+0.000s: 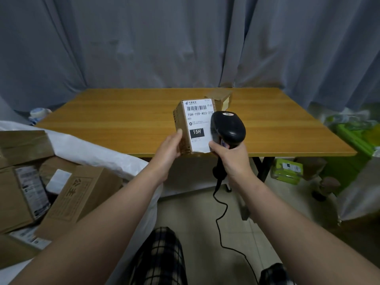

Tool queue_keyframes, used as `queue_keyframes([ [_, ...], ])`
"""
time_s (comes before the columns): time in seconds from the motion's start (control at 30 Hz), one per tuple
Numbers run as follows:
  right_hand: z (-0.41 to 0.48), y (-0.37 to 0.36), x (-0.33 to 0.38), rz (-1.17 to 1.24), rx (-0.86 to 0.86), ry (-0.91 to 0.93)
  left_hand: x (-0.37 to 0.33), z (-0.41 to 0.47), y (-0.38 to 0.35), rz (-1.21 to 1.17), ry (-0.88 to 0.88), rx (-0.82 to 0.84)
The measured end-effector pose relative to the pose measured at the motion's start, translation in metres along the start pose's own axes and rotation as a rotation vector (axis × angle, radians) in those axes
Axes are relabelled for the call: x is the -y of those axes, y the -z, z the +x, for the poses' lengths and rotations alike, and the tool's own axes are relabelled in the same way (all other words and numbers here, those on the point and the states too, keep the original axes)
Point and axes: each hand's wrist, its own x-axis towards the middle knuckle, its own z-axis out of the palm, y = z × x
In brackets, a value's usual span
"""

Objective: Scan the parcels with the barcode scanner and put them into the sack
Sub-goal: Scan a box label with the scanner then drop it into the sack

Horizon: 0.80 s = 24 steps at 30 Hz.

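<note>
My left hand (168, 148) grips a small cardboard parcel (195, 124) by its lower left side and holds it upright above the table's front edge, its white barcode label facing me. My right hand (230, 156) grips the handle of a black barcode scanner (228, 127), whose head sits against the label's right side. The scanner's cable (221, 219) hangs down to the floor. A white sack (98, 153) lies open at my left with several cardboard parcels (78, 200) inside. Another small cardboard parcel (220, 96) sits on the table behind the held one.
The wooden table (123, 120) stands in front of a grey curtain. Green packages (286, 170) and a green crate (357, 138) sit on the floor at the right. A tape roll (38, 114) lies beyond the sack at the left. My checked trouser leg shows below.
</note>
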Motion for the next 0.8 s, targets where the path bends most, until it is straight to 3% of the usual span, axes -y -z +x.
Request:
queue_keyframes([
  [0.17, 0.002, 0.009, -0.001, -0.129, 0.075, 0.083, -0.003, 0.009, 0.004, 0.139, 0.046, 0.056],
  [0.47, -0.007, 0.005, 0.019, -0.414, 0.076, 0.242, -0.009, 0.032, 0.014, 0.097, 0.046, -0.023],
  [0.8, -0.006, -0.001, 0.024, -0.417, 0.014, 0.256, -0.004, 0.041, 0.012, 0.146, 0.021, -0.102],
])
